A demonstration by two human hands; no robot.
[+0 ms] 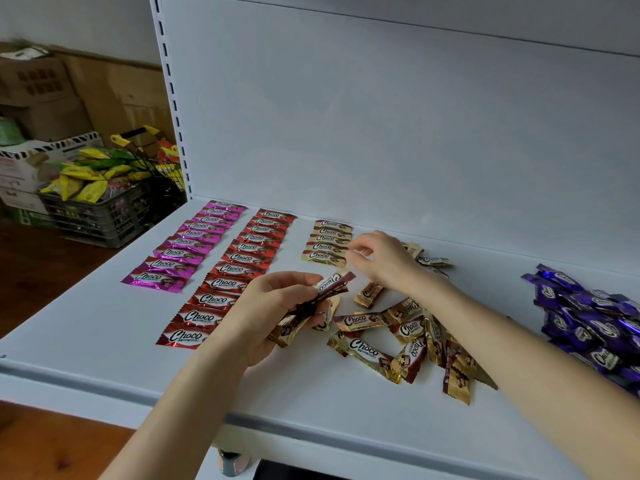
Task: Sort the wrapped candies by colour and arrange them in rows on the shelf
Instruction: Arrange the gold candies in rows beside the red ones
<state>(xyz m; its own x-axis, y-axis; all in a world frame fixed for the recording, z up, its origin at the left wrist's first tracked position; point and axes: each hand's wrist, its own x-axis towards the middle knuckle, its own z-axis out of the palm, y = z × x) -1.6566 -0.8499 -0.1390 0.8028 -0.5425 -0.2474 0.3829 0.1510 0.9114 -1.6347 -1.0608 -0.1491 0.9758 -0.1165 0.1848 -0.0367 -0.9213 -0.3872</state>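
Gold row (325,242), centre frame, stands at five by my count, with eleven in the red row (228,271) and nine in the pink row (183,242) to its left. The right hand (379,256) hovers at the gold row's end with fingers curled; what it pinches, I cannot tell. The left hand (273,306) grips a clutch of candies (327,289). Next, likely, comes a sixth gold from the loose gold heap (398,337). The purple pile (585,317) waits far right.

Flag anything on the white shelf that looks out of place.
The loose heap of gold foil-wrapped candies lies crisscrossed, with red foil-wrapped candies mixed in. The purple foil-wrapped candies at the right are also an unsorted pile.
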